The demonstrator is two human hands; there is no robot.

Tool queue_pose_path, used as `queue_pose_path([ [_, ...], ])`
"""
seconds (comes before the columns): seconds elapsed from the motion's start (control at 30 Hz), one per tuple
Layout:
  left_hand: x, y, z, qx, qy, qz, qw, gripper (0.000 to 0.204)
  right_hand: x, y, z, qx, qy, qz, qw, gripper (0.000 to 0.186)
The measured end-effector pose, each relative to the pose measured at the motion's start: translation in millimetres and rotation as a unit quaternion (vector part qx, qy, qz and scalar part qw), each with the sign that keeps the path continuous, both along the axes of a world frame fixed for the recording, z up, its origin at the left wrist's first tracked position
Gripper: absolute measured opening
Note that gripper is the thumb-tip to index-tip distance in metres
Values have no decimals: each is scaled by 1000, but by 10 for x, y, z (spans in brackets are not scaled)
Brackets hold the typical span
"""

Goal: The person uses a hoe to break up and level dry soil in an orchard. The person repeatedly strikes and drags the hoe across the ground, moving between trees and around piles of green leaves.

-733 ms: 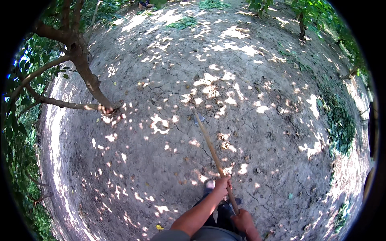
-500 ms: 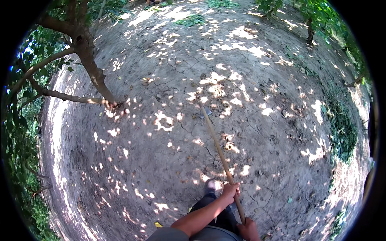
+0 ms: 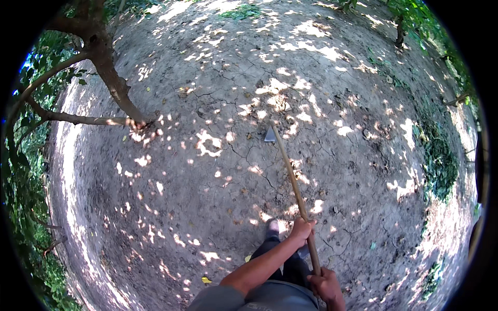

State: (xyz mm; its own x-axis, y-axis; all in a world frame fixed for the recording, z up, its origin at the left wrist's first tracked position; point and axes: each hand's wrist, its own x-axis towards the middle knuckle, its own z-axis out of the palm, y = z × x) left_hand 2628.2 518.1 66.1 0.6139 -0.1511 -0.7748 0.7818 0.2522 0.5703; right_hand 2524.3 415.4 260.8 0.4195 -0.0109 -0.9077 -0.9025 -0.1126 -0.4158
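Note:
My left hand (image 3: pixel 302 230) grips a long wooden handle (image 3: pixel 289 173) partway along its length. Lower down, near its end, my right hand (image 3: pixel 324 284) is closed around the same handle. The far end carries a small grey metal hoe blade (image 3: pixel 270 135), which sits at or just above the dry, cracked soil (image 3: pixel 218 171); I cannot tell whether it touches. My booted foot (image 3: pixel 272 228) shows beneath my arms, on dappled ground.
A tree trunk (image 3: pixel 116 85) rises at upper left with low branches (image 3: pixel 88 119) reaching sideways and dense leaves behind. More small trees (image 3: pixel 399 33) stand at upper right. Green clippings lie in a strip (image 3: pixel 438 158) along the right and in a patch (image 3: pixel 241 11) farther off.
The handle and both my hands have shifted a little to the right, and the blade has moved farther away from me, upward and rightward in view. My grip stays on the handle.

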Motion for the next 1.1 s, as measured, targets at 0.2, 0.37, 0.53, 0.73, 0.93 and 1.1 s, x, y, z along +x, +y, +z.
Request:
queue_pose_path([
  [0.2,-183,-30,11,-96,88,22,991,21,-226,-70,-103,-150,-43,182,971,32],
  [0.37,50,-94,137,-165,103,28,980,20,-28,-83,248,-160,-123,94,975,44],
  [0.53,221,-113,243,-164,124,50,977,10,65,-25,687,-198,-221,150,943,47],
  [0.73,247,-238,556,-233,160,59,957,13,244,-136,993,-244,-254,173,920,38],
  [0.93,473,-324,443,-217,144,40,965,11,354,-421,992,-231,-237,198,923,40],
  [1.1,642,-591,311,-178,201,11,963,12,200,-734,918,-198,-233,199,931,43],
])
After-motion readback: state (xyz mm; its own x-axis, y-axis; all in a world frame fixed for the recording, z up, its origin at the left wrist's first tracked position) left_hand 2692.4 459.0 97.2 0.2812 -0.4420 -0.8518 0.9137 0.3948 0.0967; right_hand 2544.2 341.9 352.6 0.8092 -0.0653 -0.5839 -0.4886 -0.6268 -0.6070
